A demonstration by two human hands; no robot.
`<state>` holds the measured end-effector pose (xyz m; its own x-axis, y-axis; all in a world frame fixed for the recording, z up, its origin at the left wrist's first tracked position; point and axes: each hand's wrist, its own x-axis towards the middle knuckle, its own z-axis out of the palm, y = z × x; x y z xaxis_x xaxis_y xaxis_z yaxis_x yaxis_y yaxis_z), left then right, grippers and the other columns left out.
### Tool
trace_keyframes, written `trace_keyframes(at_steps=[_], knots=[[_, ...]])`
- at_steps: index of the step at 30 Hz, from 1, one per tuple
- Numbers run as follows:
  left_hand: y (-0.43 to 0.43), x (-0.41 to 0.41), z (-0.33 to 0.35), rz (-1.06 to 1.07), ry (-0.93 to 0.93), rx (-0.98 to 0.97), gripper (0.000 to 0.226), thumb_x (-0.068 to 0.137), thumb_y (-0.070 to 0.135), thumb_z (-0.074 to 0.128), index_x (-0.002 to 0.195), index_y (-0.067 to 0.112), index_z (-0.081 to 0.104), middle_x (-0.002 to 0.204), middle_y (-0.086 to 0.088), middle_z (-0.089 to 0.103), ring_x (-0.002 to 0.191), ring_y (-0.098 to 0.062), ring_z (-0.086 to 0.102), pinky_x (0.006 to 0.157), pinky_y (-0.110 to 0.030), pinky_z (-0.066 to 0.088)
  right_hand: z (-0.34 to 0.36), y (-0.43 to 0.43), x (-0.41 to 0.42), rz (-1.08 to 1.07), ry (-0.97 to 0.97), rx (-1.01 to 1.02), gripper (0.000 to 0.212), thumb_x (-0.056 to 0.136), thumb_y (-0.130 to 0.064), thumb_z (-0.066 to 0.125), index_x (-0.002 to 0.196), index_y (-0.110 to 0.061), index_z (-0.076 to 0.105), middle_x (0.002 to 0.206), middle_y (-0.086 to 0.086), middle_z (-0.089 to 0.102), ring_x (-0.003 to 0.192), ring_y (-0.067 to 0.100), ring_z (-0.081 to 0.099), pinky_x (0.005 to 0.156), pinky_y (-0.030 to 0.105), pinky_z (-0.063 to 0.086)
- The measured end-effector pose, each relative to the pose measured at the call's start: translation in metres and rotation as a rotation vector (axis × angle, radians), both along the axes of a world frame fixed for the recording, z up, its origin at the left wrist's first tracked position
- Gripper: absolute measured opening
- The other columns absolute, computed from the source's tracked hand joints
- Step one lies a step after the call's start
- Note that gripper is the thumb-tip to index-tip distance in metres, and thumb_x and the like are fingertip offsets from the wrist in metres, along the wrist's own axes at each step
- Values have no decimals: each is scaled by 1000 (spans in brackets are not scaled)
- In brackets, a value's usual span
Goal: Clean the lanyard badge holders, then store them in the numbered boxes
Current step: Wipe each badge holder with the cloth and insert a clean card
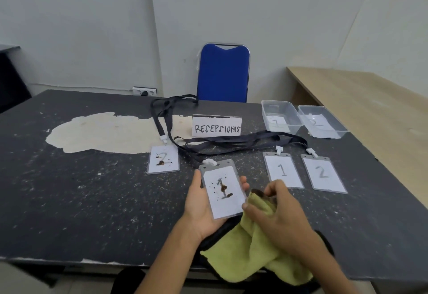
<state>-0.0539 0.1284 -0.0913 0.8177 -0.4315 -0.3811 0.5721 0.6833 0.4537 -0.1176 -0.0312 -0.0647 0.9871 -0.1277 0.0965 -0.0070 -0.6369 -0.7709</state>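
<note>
A folded white sign (217,127) standing mid-table reads "RESEPSIONIS" in black hand lettering. Four badge holders are out, each with a white card bearing a handwritten number and each clipped to a black lanyard (231,142) that trails across the table (92,201).

The stained "1" badge holder (222,193) is in the left hand (201,210), lifted just above the table's near edge. The thumb is curled on one long side and the fingertips on the other, and brown blotches and specks cover the number. The right hand (282,219) is just beside it. Its fingers are bunched around a yellow-green cloth (254,252), and its thumb touches the holder's lower right corner. The rest of the cloth lies on the table and hangs over the near edge.

The stained "2" badge holder (163,159) lies flat to the left, with brown marks over its number. To the right lie the clean "1" badge holder (283,170) and the clean "2" badge holder (323,173), side by side.

Two clear plastic boxes stand touching at the far right of the table: the box marked "1" (266,117) and the box marked "2" (328,134). Each number is on a paper slip seen through the plastic.

One blue chair (223,73) stands behind the table.
</note>
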Motion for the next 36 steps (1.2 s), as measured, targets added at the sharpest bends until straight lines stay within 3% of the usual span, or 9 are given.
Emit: trace_keyframes(at_steps=[5,8,10,12,16,20,23,31,36], knots=[[1,-1,-6,15,-25,51,82,92,68,25,119,2,65,121,-27,62,106,-38,62,91,-48,48,-22,-2,-16,18,-222,-19,23,72,-44,64,79,-30,47,77,-9,50,72,10,51,62,16,41],[0,-1,-10,18,-30,52,84,92,69,23,122,2,62,121,-27,63,105,-36,63,89,-45,50,-15,-3,-5,35,-249,-30,19,74,-23,77,77,-29,59,80,-10,54,77,8,53,64,12,41],[1,-1,-12,13,-33,48,86,90,71,22,125,3,61,125,-26,60,109,-37,59,99,-48,45,-6,-3,4,52,-232,-19,18,73,-15,81,78,-26,67,85,-10,55,81,3,54,67,7,40],[1,-1,-14,2,-30,54,85,90,72,22,122,6,64,125,-24,61,109,-36,59,100,-48,43,7,-2,13,86,-226,-47,16,73,-19,80,85,-26,72,90,-12,53,84,-1,53,70,5,39],[1,-2,-14,0,-40,65,80,90,71,23,118,10,66,116,-20,66,96,-32,64,86,-43,49,29,3,29,159,-160,-188,20,79,-29,75,98,-26,73,93,-16,49,87,-2,50,71,8,38],[0,-2,-16,-18,-31,3,83,90,70,24,115,5,69,117,-23,65,96,-34,68,88,-44,47,40,16,45,153,-192,-289,20,81,-27,72,101,-31,66,92,-14,55,91,10,53,79,29,44],[1,-1,-19,-33,-37,-49,81,91,68,26,104,3,74,109,-23,68,91,-32,69,86,-43,50,32,32,50,216,-151,-359,22,83,-30,70,95,-29,52,96,-12,57,90,12,54,77,34,48],[2,0,-21,-57,-12,-55,79,93,66,24,110,5,72,112,-20,68,96,-30,69,89,-40,52,-6,47,52,85,-260,-591,23,88,-46,56,99,-31,68,97,-3,55,89,24,54,76,41,44],[3,1,-23,-110,-20,13,83,92,68,20,110,5,71,111,-19,69,96,-29,69,90,-38,48,-13,43,36,133,-123,-604,40,85,-60,44,116,-40,61,114,-5,44,100,20,45,86,39,44]])
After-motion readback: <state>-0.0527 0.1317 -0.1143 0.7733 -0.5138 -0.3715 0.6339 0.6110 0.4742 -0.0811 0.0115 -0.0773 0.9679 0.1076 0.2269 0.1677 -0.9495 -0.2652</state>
